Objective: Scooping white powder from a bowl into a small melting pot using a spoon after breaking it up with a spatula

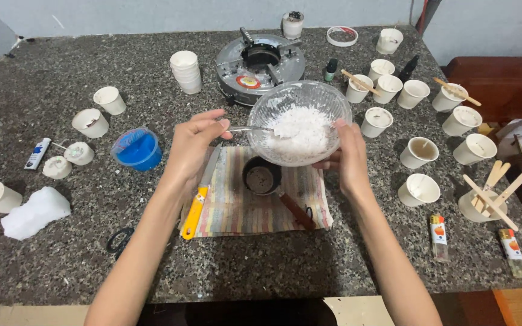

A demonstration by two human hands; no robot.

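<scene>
- Head view, looking down on a dark speckled stone table (61, 253); two bare forearms reach in from the near edge.
- A clear glass bowl (299, 121) of white flakes (300, 134) is held up at the centre by the right hand (348, 160), fingers wrapped under and around its right rim, and is tilted toward the near side.
- A metal spoon (255, 129) is pinched in the closed fingers of the left hand (191, 148). Its long axis runs left to right, with the tip buried in the flakes to the right of the fingers.
- Directly beneath the bowl's near edge a small dark pot (262, 176) is seen, its brown handle pointing near and right. It rests on a striped cloth (237, 208).
- A knife with a yellow handle (199, 199) lies on the cloth's left edge, just under the left wrist.
- Further left a blue tub (136, 149) and a white lump (34, 212) are placed.
- Beyond the bowl a round gas burner (261, 63) stands.
- Many white paper cups (419, 152) are scattered about, mostly at the right, some with wooden sticks (493, 192); two lighters (438, 236) lie at the near right.
</scene>
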